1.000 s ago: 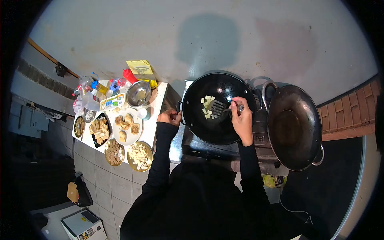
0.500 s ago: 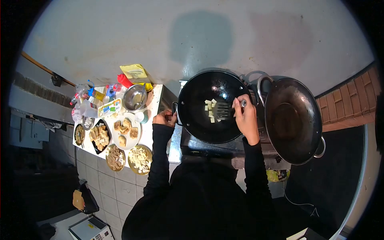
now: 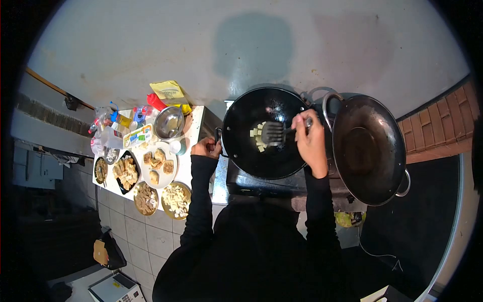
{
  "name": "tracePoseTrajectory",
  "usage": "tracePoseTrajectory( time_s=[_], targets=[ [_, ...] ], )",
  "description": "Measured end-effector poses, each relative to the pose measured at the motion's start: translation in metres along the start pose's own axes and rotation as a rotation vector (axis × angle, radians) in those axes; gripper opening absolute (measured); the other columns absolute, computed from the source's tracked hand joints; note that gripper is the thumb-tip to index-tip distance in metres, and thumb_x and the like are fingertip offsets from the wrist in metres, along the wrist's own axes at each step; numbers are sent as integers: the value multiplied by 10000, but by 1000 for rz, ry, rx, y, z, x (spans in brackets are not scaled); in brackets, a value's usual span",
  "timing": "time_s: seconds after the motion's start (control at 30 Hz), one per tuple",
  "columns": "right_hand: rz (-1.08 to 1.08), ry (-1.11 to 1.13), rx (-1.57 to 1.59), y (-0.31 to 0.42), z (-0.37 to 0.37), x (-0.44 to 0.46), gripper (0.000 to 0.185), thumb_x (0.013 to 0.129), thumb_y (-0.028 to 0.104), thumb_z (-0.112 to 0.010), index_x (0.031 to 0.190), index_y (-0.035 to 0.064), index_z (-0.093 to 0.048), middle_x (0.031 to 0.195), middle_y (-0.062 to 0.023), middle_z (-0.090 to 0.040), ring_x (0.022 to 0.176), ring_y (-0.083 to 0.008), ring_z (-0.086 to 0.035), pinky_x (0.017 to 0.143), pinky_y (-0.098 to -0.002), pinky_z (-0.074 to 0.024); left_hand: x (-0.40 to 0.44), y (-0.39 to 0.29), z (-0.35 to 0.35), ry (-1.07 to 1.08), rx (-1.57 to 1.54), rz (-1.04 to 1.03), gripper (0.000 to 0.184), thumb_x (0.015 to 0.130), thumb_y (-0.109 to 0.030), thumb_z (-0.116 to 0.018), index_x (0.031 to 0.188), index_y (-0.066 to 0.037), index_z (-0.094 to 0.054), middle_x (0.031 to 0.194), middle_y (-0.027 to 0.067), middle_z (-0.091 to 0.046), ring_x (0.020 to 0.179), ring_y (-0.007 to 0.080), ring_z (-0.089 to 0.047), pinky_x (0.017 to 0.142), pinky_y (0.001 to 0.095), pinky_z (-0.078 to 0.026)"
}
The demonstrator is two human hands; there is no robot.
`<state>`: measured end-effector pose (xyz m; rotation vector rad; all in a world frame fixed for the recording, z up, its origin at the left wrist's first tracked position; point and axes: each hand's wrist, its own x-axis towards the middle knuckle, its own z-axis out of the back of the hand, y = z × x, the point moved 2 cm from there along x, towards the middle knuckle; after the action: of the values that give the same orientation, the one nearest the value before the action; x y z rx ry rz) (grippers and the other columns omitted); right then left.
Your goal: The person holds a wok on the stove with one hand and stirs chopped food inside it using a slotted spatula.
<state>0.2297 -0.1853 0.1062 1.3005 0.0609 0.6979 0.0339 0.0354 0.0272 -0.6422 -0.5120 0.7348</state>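
Observation:
In the head view a black wok (image 3: pixel 251 161) sits on the stove (image 3: pixel 251 184). My left hand (image 3: pixel 206 147) is closed around the wok's left handle (image 3: pixel 218 135). My right hand (image 3: pixel 310 146) grips a slotted spatula (image 3: pixel 273 133), whose dark slotted head is down inside the wok. Pale cubes (image 3: pixel 261 147) that look like tofu lie at the wok's middle, left of the spatula head and partly covered by it.
A second, larger wok (image 3: pixel 367 151) leans at the right, close to my right hand. On the white table (image 3: pixel 188 168) at the left stand a plate of browned pieces (image 3: pixel 160 178), a bowl of pale cubes (image 3: pixel 176 200), a metal bowl (image 3: pixel 169 123) and several bottles.
The spatula head has shifted slightly left and up over the pale cubes, and my right hand has turned with it. My left hand stays on the wok handle.

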Motion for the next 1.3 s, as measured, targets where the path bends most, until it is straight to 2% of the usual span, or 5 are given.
tracePoseTrajectory(
  time_s=[0.73,0.93,1.07,1.13,1.3],
  targets=[
    [1,28,89,-13,-6,1,119,947,99,-543,889,4,-499,677,-209,-549,580,-353,-561,562,-398,-413,2,-2,-2,-1,-33,21,235,773,-203,-745,716,-21,-606,564,65,-577,495,184,-563,515,312,-449],
    [144,-9,-269,-2,4,1,81,943,65,-521,890,10,-494,651,-194,-539,643,-404,-574,562,-417,-409,1,-5,-1,-15,-67,27,241,775,-198,-741,711,-22,-590,536,59,-546,477,179,-544,507,313,-438],
    [39,77,-31,-15,-3,-3,89,950,66,-534,896,4,-500,680,-153,-566,594,-285,-592,573,-353,-443,4,-2,-2,4,-28,12,241,779,-199,-741,712,-23,-589,539,62,-556,476,180,-546,506,314,-437],
    [19,15,103,-11,-1,-3,166,994,86,-482,855,-4,-489,728,-33,-545,572,-51,-442,509,-234,-349,3,1,-3,5,-29,17,242,778,-200,-742,713,-23,-590,544,64,-565,478,179,-551,506,314,-437],
    [87,19,-198,-14,0,0,88,937,68,-548,899,7,-498,655,-165,-517,535,-277,-518,526,-377,-385,3,-3,-1,-29,-47,-28,238,783,-195,-739,714,-22,-591,547,66,-577,487,179,-568,511,311,-446]
  ],
)
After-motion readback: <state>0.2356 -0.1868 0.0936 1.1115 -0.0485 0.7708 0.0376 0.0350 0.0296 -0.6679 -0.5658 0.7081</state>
